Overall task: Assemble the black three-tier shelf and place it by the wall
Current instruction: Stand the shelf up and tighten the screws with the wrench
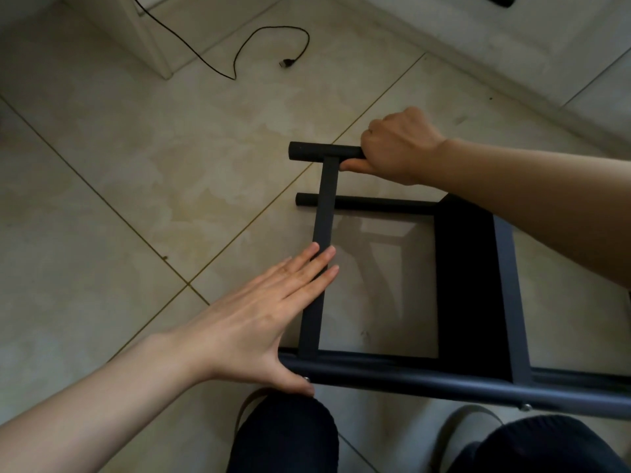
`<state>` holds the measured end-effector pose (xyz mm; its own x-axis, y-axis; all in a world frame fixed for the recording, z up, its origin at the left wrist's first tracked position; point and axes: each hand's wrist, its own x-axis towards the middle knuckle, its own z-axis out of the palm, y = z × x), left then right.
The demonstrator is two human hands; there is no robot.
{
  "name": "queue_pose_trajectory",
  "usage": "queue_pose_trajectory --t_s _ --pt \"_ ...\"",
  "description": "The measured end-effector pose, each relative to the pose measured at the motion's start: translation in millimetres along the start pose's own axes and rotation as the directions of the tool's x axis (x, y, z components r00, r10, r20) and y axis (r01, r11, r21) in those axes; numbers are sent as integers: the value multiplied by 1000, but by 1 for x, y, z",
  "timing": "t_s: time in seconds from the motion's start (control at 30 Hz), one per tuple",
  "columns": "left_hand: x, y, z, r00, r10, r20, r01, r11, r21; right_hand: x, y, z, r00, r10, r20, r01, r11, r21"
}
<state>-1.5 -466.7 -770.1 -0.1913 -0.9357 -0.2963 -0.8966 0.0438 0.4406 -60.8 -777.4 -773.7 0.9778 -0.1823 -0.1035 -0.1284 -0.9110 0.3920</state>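
Shelf frame [471,278], on floor [136,199]: right hand [397,146] grips tube [324,151]; left hand [269,315] flat, fingers straight, on crossbar [322,233].

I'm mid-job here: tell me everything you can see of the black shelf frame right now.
The black shelf frame looks like matte metal: round tubes joined by flat crossbars, with small screws in the near tube and a dark shelf panel fitted. It lies over the tiled floor. The right hand grips the far tube; the left hand lies flat across a crossbar, thumb at the near tube.
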Motion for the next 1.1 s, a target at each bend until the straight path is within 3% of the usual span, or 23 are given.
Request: queue_pose_trajectory --t_s 0.13,0.3,0.5,0.63,0.7,0.77,0.83,0.93,1.1 --pt "0 0 0 1000 -4 -3 4 1000 0 -1 -1 1 999 36 -27 -36 999 -8" --pt "1 1 1 1000 -7 -5 7 999 -33 -3 -6 2 996 -6 -84 16 992 127" --pt "2 1 2 1000 -5 1 5 999 -44 1 -8 -5 996 -67 -60 64 997 -41" --pt "3 1 3 1000 -4 -7 3 999 -49 -2 -13 -10 1000 -17 -14 17 1000 -23" --pt "3 0 3 1000 -4 -13 4 999 -44 -12 -22 -12 996 49 -80 -45 998 52" --pt "4 0 3 1000 -5 -23 4 999 -46 -30 -38 -8 963 134 -232 -91 978 187" --pt "4 -1 4 1000 -4 -31 2 999 -52 -51 -54 3 938 132 -321 -43 962 271" --pt "5 -1 5 999 -3 -44 0 998 -61 -64 -66 30 991 57 -122 -13 942 335" --pt "6 -2 7 999 -10 -51 5 996 -89 -37 -70 64 965 165 201 -240 863 445"
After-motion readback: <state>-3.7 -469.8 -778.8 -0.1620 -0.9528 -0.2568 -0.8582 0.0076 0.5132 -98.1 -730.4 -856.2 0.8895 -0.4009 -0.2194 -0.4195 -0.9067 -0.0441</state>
